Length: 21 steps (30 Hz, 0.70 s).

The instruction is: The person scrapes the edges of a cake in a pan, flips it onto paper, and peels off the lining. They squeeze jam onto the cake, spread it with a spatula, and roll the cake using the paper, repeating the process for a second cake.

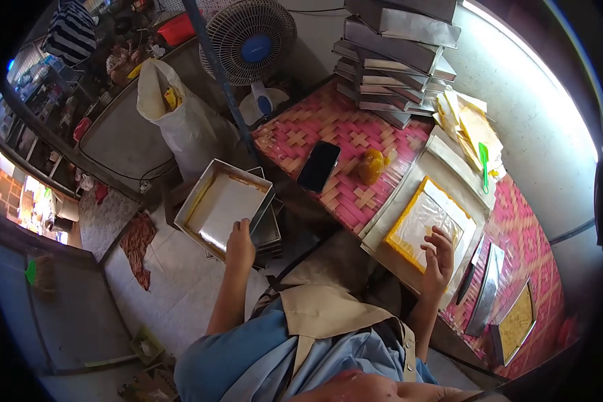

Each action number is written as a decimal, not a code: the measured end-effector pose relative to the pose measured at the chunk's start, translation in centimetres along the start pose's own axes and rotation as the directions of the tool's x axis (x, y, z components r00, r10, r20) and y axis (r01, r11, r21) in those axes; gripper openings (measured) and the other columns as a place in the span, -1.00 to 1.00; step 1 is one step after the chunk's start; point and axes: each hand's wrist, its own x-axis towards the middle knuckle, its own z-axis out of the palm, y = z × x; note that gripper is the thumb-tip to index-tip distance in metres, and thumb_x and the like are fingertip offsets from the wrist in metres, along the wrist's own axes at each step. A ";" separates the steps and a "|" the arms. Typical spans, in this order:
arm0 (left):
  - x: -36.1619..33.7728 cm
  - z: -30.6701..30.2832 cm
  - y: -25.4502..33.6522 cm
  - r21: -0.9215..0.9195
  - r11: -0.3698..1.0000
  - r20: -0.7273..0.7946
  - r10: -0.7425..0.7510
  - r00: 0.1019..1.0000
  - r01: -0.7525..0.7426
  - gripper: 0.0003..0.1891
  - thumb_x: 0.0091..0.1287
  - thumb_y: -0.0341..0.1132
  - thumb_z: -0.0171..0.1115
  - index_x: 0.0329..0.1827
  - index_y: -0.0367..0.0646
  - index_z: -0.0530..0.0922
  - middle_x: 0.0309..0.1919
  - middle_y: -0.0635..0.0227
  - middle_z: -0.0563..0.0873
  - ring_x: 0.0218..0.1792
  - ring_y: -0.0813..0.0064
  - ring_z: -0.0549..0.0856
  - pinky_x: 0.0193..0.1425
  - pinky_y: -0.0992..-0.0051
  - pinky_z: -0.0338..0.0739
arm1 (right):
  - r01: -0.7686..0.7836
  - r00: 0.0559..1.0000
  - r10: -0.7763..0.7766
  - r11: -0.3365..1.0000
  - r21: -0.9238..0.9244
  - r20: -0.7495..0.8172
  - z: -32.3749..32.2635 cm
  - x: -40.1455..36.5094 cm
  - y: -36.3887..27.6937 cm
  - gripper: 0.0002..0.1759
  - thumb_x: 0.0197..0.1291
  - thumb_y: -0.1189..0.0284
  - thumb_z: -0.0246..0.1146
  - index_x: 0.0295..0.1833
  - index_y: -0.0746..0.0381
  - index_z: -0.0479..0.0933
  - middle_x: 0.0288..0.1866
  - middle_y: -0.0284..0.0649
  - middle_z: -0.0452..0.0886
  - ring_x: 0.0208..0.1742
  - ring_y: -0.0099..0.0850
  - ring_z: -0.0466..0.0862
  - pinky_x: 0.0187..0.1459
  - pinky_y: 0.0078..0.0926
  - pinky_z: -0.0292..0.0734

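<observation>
My left hand (pixel 240 245) grips the near edge of a square metal baking pan (pixel 213 209), its fingers closed at the rim. Yellow residue lines the walls of this pan, which sits tilted over a stack of similar pans (pixel 269 231). On the right, my right hand (pixel 438 260) hovers with loosely bent, parted fingers close over a square yellow cake (pixel 402 231). A clear plastic sheet (pixel 425 221) covers most of the cake's top. Beneath the cake lies a pale board (pixel 375 234).
On the pink woven mat (pixel 345 127) are a phone (pixel 318 166), a yellow lump in plastic (pixel 371 166), a knife (pixel 471 271), a metal strip (pixel 486 288) and a filled pan (pixel 518 323). Stacked pans (pixel 398 60) stand at the back, beside a fan (pixel 251 43) and a white sack (pixel 181 120).
</observation>
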 end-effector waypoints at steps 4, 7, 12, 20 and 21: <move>-0.3 2.5 0.5 0.058 0.968 -0.172 0.251 0.953 -0.244 -0.51 0.16 -0.57 0.09 0.21 -0.12 0.33 0.20 -0.01 0.37 0.22 -0.07 0.37 0.24 0.13 0.36 | -0.060 0.997 0.058 0.997 -0.046 -0.041 -1.2 -0.8 0.2 -0.70 0.20 0.57 0.12 0.07 0.28 0.45 0.23 -0.16 0.39 0.09 -0.44 0.47 0.04 -0.50 0.42; -1.0 2.7 2.1 0.281 0.877 -0.041 0.417 0.908 -0.390 -0.65 0.14 -0.42 0.20 0.03 -0.04 0.52 0.30 0.13 0.30 0.40 0.04 0.15 0.36 -0.22 -0.01 | -0.100 0.994 0.097 0.994 -0.051 -0.055 -2.2 -1.2 0.9 -0.70 0.21 0.55 0.15 0.07 0.28 0.45 0.22 -0.18 0.40 0.07 -0.46 0.47 0.03 -0.52 0.42; -0.4 4.2 1.8 0.346 0.784 0.157 0.493 0.856 -0.515 -0.87 0.15 -0.26 0.25 -0.27 -0.01 0.63 0.39 0.28 0.24 0.47 0.13 0.05 0.34 -0.38 -0.22 | -0.107 0.992 0.089 0.962 -0.251 -0.085 -2.9 -1.1 0.9 -0.72 0.19 0.55 0.18 0.04 0.28 0.48 0.13 -0.22 0.46 -0.01 -0.48 0.50 -0.03 -0.55 0.43; -0.4 3.7 0.6 0.518 0.665 0.095 0.580 0.809 -0.538 -0.93 0.09 -0.30 0.20 -0.43 -0.02 0.63 0.31 0.29 0.36 0.46 0.08 0.06 0.34 -0.37 -0.41 | 0.119 0.991 -0.021 0.622 -0.774 0.136 -2.2 -0.1 0.2 -0.92 0.06 0.51 0.29 -0.29 0.24 0.60 -0.28 -0.27 0.58 -0.20 -0.30 0.58 -0.17 -0.44 0.47; -0.8 3.5 0.9 0.497 0.700 0.151 0.512 0.846 -0.512 -0.91 0.14 -0.31 0.20 -0.43 -0.09 0.63 0.30 0.24 0.39 0.46 0.07 0.08 0.34 -0.38 -0.35 | 0.209 0.975 -0.056 0.547 -0.811 0.213 -1.9 0.1 0.5 -0.92 0.04 0.48 0.30 -0.31 0.21 0.59 -0.30 -0.29 0.57 -0.21 -0.31 0.57 -0.17 -0.41 0.46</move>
